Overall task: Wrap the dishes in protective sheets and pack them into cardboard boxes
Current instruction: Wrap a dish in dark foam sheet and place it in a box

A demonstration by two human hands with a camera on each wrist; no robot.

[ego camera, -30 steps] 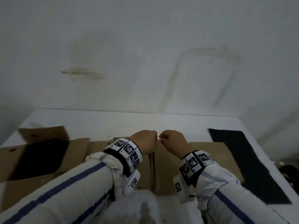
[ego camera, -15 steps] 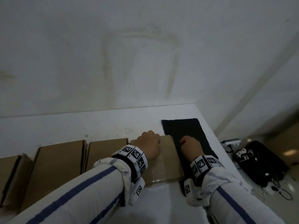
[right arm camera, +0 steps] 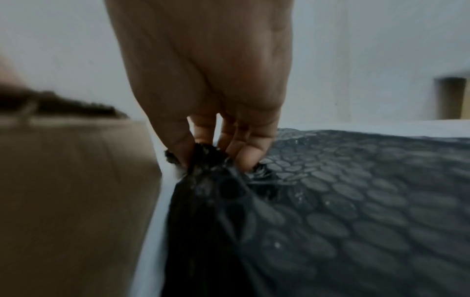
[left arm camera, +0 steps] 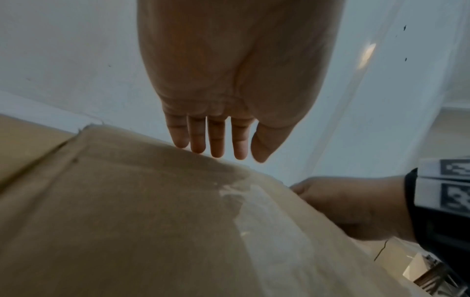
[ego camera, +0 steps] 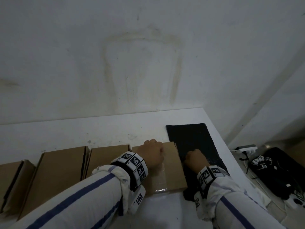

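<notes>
My right fingers (right arm camera: 244, 152) pinched a bunched edge of the black bubble-wrap sheet (ego camera: 194, 142), which lay on the white table (ego camera: 82, 129) just beside the sealed brown cardboard box (ego camera: 171, 171). My left hand (ego camera: 151, 154) rested on that box, its fingers (left arm camera: 216, 140) straight and together.

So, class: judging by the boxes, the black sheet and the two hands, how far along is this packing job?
Done: the taped box is closed, as are the boxes beside it. In hand: the right hand pinches a bunched edge of the black bubble sheet, while the left hand rests with straight fingers on the taped box. Left: no dish is in view, so wrapping with this sheet has not begun.
</notes>
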